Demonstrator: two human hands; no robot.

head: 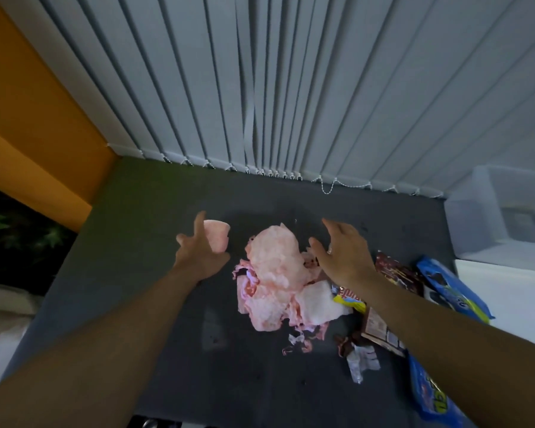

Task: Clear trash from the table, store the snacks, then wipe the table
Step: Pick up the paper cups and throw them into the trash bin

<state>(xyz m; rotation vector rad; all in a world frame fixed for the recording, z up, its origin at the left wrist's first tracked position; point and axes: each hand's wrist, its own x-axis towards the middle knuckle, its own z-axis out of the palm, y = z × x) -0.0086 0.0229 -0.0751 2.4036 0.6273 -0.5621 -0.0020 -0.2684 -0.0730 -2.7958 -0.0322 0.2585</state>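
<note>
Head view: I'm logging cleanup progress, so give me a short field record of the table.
table: dark, uncleared
trash: pink tissue pile at centre; pink wad apart to its left; crumpled wrapper nearer
snacks: blue packet and brown packet at right edge
left hand: open, fingers spread beside wad
right hand: open, over pile's right side
</note>
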